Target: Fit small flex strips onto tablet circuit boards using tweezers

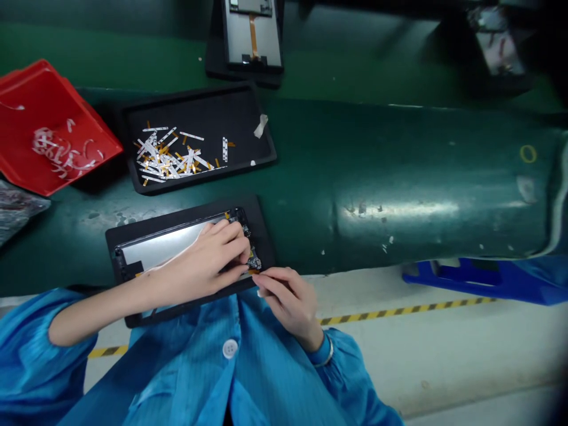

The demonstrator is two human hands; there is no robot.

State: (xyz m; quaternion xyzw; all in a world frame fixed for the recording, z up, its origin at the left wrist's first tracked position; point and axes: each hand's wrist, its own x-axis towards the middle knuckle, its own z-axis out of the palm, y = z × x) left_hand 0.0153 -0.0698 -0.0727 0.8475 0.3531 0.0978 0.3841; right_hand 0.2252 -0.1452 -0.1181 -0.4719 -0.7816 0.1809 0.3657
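Observation:
An opened tablet-like device (162, 239) with a silver back and a circuit board (254, 260) at its right end lies in a black tray (260, 222). My left hand (217, 254) is laid across it, fingers bent over the board end and thumb near the lower corner. What those fingers grip, if anything, is hidden. At that corner my right hand (288, 299) is closed in a pinch, its fingertips against a small orange flex cable (253, 272). Behind the device, a second black tray (204, 106) holds a heap of white flex strips with orange tails (166, 157).
A red bin (48, 118) with white scraps stands at the left, beside a clear plastic bag (20, 207). Another opened device (255, 38) sits at the back on black trays. A blue stool (483, 281) is at right, below the green bench's edge (399, 251).

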